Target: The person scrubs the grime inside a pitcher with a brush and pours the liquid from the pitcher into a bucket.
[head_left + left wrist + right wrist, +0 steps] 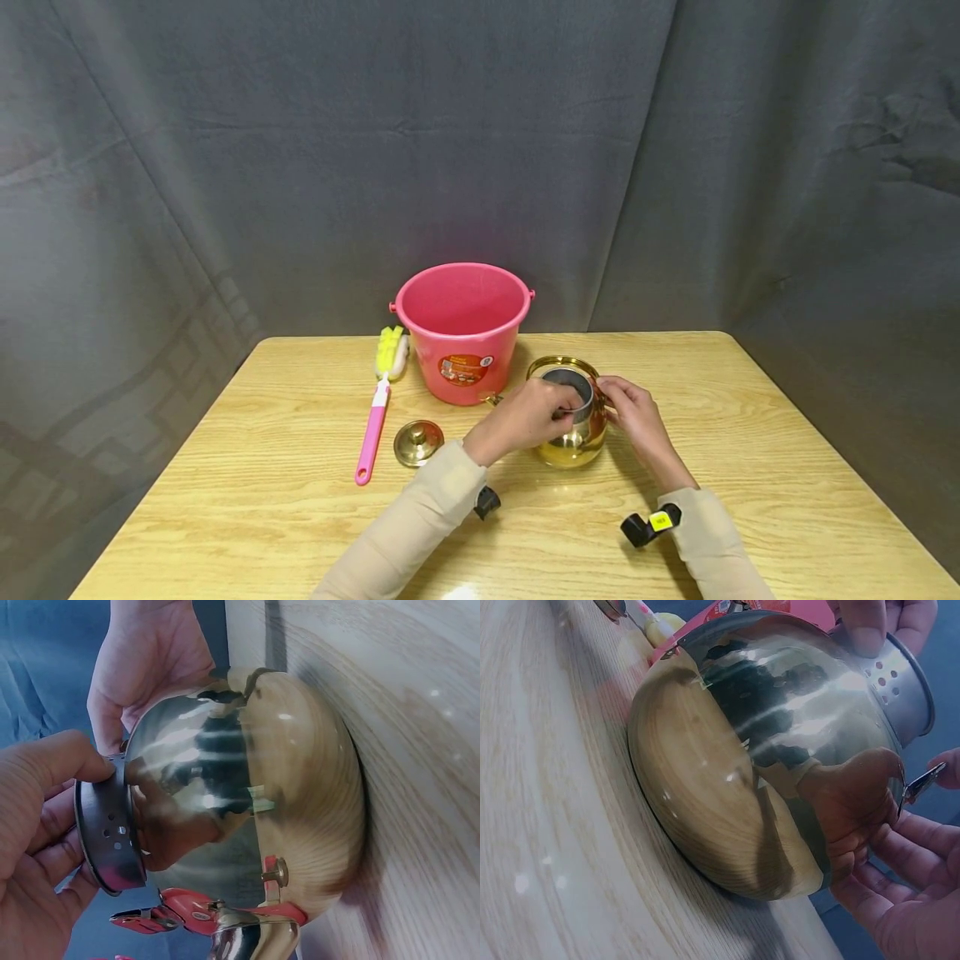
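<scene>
A shiny gold teapot (572,452) stands on the table with its spout toward the bucket. In its mouth sits a grey metal strainer (112,825) with small holes, raised well above the pot's opening in the left wrist view. My left hand (523,415) pinches the strainer's rim, with the thumb outside and fingers on the inner side. At the pot's right side, my right hand (636,419) grips a metal tab of the handle (924,782) between thumb and fingers. The round gold lid (417,442) lies knob up, left of the pot.
Behind the lid stands a pink bucket (480,360) with an orange label. To its left lies a brush (371,433) with a pink handle and a yellow and white sponge head. The wooden table (247,500) ends at a grey curtain (375,167).
</scene>
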The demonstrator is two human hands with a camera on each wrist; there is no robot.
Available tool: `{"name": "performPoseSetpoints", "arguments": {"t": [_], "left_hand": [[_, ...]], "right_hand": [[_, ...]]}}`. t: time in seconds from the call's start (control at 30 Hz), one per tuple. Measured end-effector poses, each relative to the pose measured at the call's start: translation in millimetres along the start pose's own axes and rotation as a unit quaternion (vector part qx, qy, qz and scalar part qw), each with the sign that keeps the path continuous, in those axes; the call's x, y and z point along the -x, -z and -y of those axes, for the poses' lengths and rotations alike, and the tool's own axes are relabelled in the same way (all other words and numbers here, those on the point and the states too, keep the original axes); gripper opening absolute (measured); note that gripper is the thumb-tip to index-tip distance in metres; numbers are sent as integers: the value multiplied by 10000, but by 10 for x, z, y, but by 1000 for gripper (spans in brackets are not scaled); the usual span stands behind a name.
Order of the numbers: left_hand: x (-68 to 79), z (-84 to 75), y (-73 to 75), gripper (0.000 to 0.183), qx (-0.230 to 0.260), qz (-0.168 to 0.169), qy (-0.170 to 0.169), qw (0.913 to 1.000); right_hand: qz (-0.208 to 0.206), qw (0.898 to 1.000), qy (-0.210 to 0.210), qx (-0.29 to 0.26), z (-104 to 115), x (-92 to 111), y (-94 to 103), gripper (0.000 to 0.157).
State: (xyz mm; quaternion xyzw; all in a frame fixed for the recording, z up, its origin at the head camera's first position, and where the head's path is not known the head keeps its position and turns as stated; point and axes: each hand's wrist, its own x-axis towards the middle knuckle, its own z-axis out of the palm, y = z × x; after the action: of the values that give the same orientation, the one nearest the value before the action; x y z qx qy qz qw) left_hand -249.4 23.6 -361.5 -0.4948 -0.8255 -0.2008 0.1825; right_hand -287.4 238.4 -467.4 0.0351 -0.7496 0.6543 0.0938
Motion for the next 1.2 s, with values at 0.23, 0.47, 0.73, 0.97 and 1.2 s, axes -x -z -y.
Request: {"name": "performPoseSetpoints", "arguments": {"t": [0.23,0.47,0.73,0.97,1.2], "left_hand": [[-10,-4,16,9,283,-82,99,9995],[-14,-5,23,13,544,-96,135,9984],[-21,-3,49,16,603,-134,107,9980],[-32,-1,83,14,505,-168,-11,9986],[-35,-10,125,14,632,-271,-50,9976]], "right_hand": [[85,9999,69,-8,-30,-15,8,46],[91,9999,29,29,-33,-20,12,47],[93,9999,59,130,-12,-14,5,45],[104,9994,209,248,22,3,2,47],[-88,9995,79,301,4,-9,0,44]]}}
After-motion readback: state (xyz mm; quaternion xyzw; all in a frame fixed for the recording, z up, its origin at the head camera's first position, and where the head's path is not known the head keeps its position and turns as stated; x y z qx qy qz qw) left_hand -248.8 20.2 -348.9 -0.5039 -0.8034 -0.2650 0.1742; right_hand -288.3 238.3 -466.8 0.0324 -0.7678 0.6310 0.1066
